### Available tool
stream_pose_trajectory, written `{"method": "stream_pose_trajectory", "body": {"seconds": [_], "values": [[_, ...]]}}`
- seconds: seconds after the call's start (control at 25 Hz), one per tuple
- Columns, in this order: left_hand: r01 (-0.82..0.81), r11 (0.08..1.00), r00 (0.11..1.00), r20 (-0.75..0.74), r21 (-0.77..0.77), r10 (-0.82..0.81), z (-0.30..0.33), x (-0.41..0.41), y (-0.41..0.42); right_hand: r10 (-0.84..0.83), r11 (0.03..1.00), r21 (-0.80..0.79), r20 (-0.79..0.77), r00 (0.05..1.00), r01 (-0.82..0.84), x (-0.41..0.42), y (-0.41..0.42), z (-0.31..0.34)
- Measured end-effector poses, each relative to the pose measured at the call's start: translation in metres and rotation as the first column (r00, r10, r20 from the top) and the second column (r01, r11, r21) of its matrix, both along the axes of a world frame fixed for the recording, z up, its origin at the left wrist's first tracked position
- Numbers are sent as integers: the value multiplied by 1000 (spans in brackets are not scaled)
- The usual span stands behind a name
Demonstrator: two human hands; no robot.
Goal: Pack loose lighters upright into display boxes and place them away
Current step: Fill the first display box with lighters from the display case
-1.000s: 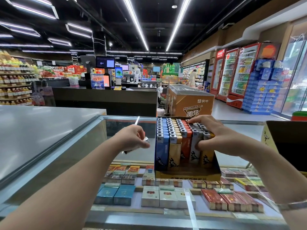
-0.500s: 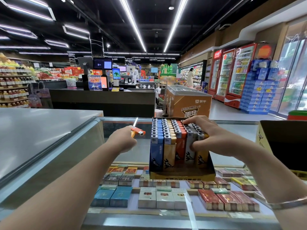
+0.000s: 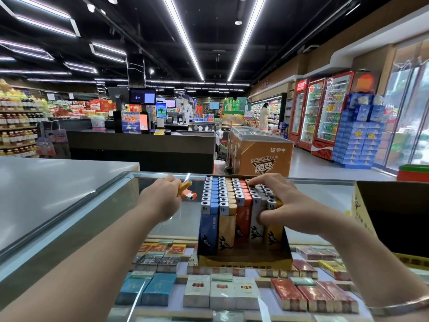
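Glass-topped bench (image 3: 325,196) carries the display box (image 3: 243,260) near its middle, w/ bare glass to the left of the box and a strip to the right before an open yellow carton (image 3: 362,212) at the right edge. Far edge of the glass runs just behind the box. Lighters (image 3: 222,205) stand upright in rows inside, long axis vertical, metal heads up, blue, yellow, orange and white bodies. Right hand (image 3: 285,205) lies over the right-hand rows, fingers curled on the tops, thumb pressing the front of the white row. Left hand (image 3: 162,201) hovers left of the box, apart from it, fingers pinching an orange lighter (image 3: 188,194) that sticks out to the right, roughly level, head toward the box. Cigarette packs (image 3: 222,293) lie under the glass.
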State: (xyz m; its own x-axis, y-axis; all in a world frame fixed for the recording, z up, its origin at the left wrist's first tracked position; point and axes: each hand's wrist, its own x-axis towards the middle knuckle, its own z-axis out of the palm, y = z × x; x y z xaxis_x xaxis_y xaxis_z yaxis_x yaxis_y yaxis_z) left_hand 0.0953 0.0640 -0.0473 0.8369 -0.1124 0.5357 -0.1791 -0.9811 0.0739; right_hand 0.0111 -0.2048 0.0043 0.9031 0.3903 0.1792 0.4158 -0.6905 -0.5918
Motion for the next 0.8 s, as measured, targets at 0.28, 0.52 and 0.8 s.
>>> {"method": "stream_pose_trajectory", "body": {"seconds": [0.28, 0.52, 0.8], "values": [[-40, 997, 959, -282, -70, 19, 3, 21, -10, -5, 1000, 25, 8, 1000, 4, 5, -3, 0], [30, 991, 974, -228, 128, 0, 10, 11, 3, -15, 1000, 9, -2, 1000, 15, 0, -2, 2], [50, 971, 963, -269, 235, 15, 14, -6, 1, 9, 1000, -6, -26, 1000, -9, 3, -3, 2]]}}
